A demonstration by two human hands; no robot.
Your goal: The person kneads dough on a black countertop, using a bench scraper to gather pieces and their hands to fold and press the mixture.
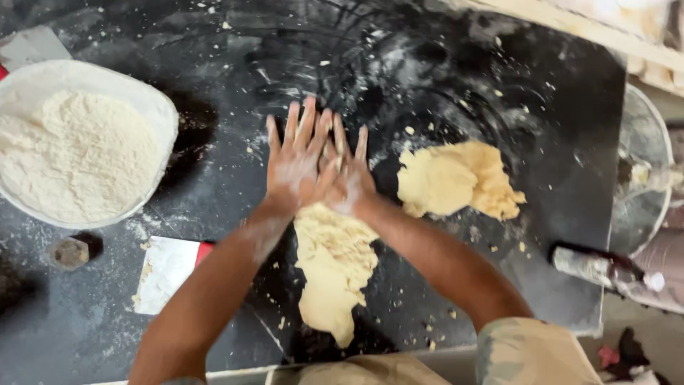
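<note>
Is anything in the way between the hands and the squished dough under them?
Nothing visible is. The left hand and right hand, palms together, are right at the top end of the long dough strip. The other dough lump lies off to the side, apart.

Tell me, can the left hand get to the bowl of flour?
Probably yes. The left hand lies open on the right hand, holding nothing. The flour bowl sits on its own side, with only bare dusty counter between them.
</note>
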